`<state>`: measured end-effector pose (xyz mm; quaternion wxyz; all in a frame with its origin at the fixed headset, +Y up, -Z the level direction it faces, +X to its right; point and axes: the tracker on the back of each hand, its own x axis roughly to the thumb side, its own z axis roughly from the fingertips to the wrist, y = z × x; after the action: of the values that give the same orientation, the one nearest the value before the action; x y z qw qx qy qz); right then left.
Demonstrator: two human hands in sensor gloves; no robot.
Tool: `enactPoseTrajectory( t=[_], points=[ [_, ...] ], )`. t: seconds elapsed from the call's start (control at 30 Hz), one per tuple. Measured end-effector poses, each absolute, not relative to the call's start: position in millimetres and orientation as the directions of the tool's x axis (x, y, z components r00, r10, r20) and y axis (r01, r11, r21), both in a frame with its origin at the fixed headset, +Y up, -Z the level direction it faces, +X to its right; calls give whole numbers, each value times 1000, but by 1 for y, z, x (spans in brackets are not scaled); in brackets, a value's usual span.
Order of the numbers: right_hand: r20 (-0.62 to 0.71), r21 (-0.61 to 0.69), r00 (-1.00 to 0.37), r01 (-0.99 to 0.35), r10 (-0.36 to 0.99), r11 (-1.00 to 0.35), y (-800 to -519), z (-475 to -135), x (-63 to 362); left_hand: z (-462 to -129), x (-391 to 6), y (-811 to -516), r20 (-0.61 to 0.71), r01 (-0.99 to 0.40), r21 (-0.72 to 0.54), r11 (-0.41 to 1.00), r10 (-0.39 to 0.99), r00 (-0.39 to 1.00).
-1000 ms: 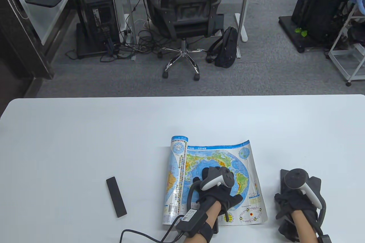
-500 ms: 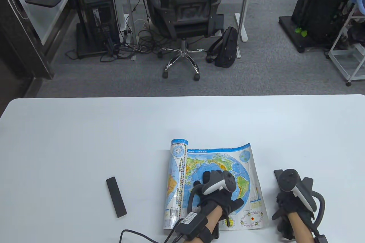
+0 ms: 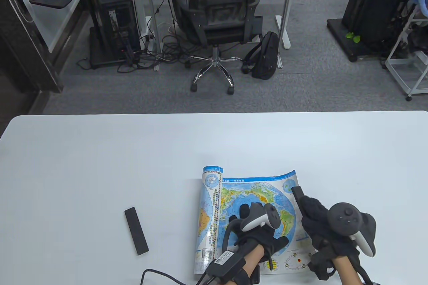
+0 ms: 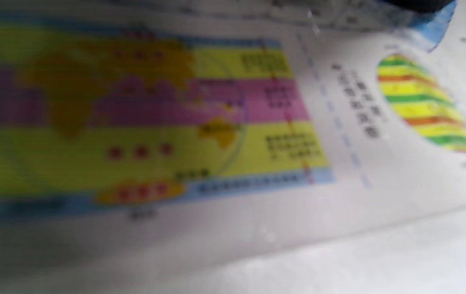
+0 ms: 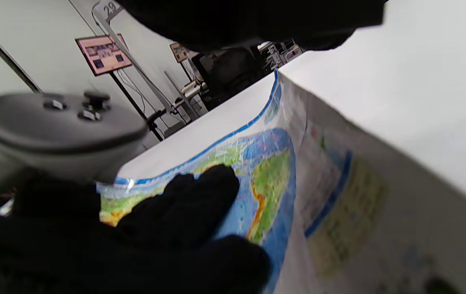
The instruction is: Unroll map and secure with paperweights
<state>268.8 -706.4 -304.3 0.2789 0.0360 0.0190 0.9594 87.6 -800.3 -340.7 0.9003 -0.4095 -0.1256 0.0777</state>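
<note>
The world map (image 3: 234, 194) lies partly unrolled near the table's front edge, its left part still a roll (image 3: 210, 204). My left hand (image 3: 249, 213) presses flat on the map's middle; it also shows in the right wrist view (image 5: 183, 212). My right hand (image 3: 311, 211) grips a black bar paperweight (image 3: 296, 193) and holds it along the map's right edge. Whether the bar touches the paper is hidden. A second black bar paperweight (image 3: 136, 230) lies on the table left of the map. The left wrist view shows only blurred map print (image 4: 175, 122).
The white table (image 3: 133, 164) stretches wide to the left, right and far side of the map. Beyond its far edge stand an office chair (image 3: 217, 14) and a backpack (image 3: 265, 56) on the floor.
My right hand has lifted the black paperweight from the table at the right and carried it left to the map's right edge. My left hand stays pressed on the map.
</note>
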Motion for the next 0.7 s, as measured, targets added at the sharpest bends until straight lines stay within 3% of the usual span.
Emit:
enactPoseTrajectory(
  t=[0.17, 0.27, 0.7],
  points=[
    [-42, 122, -948, -319, 317, -940, -735, -312, 263, -337, 91, -799, 152, -62, -762, 644, 271, 950],
    [-73, 160, -950, -310, 302, -937, -749, -318, 265, -339, 90, -798, 146, -78, -774, 629, 298, 943],
    [-76, 175, -995, -70, 57, -982, -758, -331, 236, -341, 90, -799, 161, -78, -763, 642, 305, 939]
  ],
)
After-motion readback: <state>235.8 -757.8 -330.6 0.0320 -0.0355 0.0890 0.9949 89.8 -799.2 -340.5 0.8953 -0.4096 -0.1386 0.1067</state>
